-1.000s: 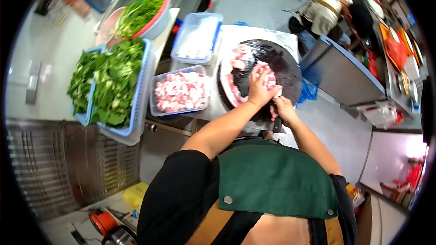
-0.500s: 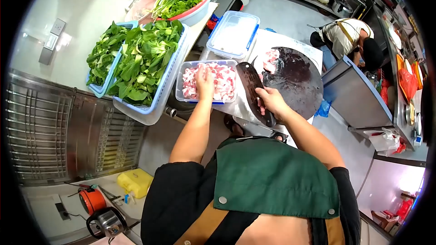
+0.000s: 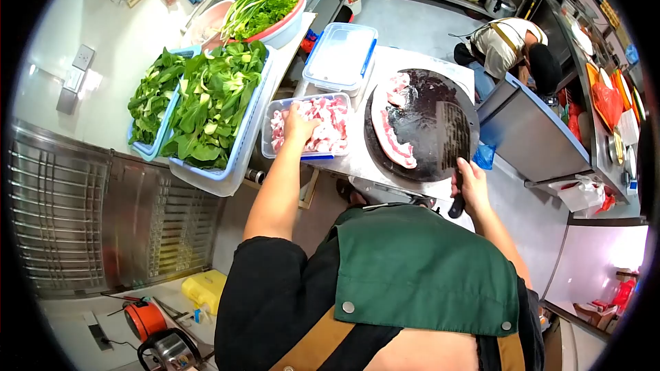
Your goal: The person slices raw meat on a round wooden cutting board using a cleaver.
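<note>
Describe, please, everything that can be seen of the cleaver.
The cleaver has a broad, roughly rectangular, metal-looking blade, dark and streaked, and a black handle. The right hand grips the handle, whose end pokes out below it in the picture. The blade points toward the picture's top, over the right part of the dark, round chopping board; whether it touches the board is unclear.

We're in a black short-sleeved top, green bib flap over it, round silvery snap at each lower corner, tan straps below; left hand and right hand bare.
</note>
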The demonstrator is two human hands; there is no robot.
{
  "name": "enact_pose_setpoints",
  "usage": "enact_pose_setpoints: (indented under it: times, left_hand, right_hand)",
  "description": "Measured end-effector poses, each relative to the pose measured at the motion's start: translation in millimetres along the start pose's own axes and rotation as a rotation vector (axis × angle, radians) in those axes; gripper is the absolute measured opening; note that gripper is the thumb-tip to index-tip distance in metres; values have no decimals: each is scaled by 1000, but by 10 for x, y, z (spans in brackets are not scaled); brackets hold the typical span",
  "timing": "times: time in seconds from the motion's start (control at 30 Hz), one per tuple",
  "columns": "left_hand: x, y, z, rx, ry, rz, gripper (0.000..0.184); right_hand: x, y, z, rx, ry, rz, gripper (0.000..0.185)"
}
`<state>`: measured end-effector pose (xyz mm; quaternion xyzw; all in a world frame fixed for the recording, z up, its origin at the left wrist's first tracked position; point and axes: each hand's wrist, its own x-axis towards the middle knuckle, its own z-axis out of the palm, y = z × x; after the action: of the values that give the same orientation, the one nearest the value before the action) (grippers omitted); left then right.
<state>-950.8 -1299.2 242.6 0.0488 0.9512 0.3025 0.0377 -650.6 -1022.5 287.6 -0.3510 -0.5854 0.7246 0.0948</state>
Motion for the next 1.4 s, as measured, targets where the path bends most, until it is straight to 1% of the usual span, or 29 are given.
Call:
enact_pose_setpoints:
  times: [0.03,0.1,0.13,0.17,0.23,0.3,0.37,0.4,0.43,0.5,0.53,0.57,0.6,0.63,0.67,0.7,0.77,0.83,0.9,0.97,1.03,1.1,1.13,1.23,1.27,1.3,1.33,1.37,1.4]
  left_hand:
    - [-7,-15,42,3,0,11,72]
    - [-58,-11,114,164,115,295,61]
    - [-88,32,188,92,112,495,53]
    - [-34,-64,414,209,127,678,55]
    - [-317,47,526,493,-60,604,58]
    - [-200,-3,577,508,-98,587,63]
    - [-35,149,429,495,-444,409,56]
    - [-73,360,235,378,-576,297,39]
    - [-134,445,232,388,-573,311,39]
    - [-317,535,270,365,-42,654,26]
    - [-367,586,427,314,-36,602,26]
    - [-499,638,510,156,-120,840,31]
    - [-560,646,657,354,-208,1038,39]
    - [-620,655,806,409,-246,1244,41]
    - [-744,722,846,395,-242,1342,37]
    - [-788,765,915,396,-241,1343,37]
    - [-818,825,1022,419,-370,1201,34]
    - [-794,823,1096,386,-303,1251,28]
    - [-846,847,1204,235,-244,1061,25]
    - [-980,949,1419,79,-136,957,28]
    - [-1265,1165,1458,37,-203,908,30]
    - [-1449,1244,1466,129,-261,1003,32]
    - [-1491,1217,1455,153,-161,1127,31]
    - [-1314,1087,1457,9,-215,1191,29]
    - [-1132,994,1525,-52,-128,1218,24]
    - [-1054,1115,1278,18,-229,1058,19]
    - [-883,1092,1248,107,-162,1005,15]
    - [-714,973,1353,45,-66,828,18]
    - [-577,936,1388,-123,-57,694,19]
  right_hand:
    - [-48,64,-115,16,34,7,27]
    - [-217,67,-240,69,69,9,27]
    - [-251,126,-307,88,92,14,27]
    - [-288,148,-340,96,98,9,27]
    - [-366,178,-407,159,138,11,27]
    - [-413,217,-469,213,144,-11,26]
    - [-491,210,-495,246,105,-38,25]
    - [-503,243,-524,251,78,-58,22]
    - [-541,257,-555,279,66,-57,16]
    - [-583,325,-605,313,30,-117,14]
    - [-590,378,-640,345,-12,-136,14]
    - [-626,396,-662,357,-7,-135,14]
    - [-667,398,-672,364,-50,-120,15]
    - [-694,403,-678,368,-95,-107,16]
    - [-705,426,-681,368,-119,-109,18]
    - [-709,440,-682,370,-119,-109,18]
    - [-713,454,-681,382,-114,-104,17]
    - [-732,440,-680,405,-91,-88,16]
    - [-748,443,-665,424,-67,-69,16]
    - [-769,446,-654,486,-44,-21,15]
    - [-774,437,-644,422,-1,-26,14]
    - [-783,458,-636,307,68,-24,13]
    - [-749,525,-648,248,78,-56,12]
    - [-702,521,-592,103,111,-70,15]
    - [-694,499,-559,56,123,-75,18]
    - [-685,485,-523,49,131,-64,18]
    - [-677,471,-486,25,138,-40,18]
    - [-668,460,-459,1,145,-19,18]
    - [-653,473,-442,-15,137,-19,17]
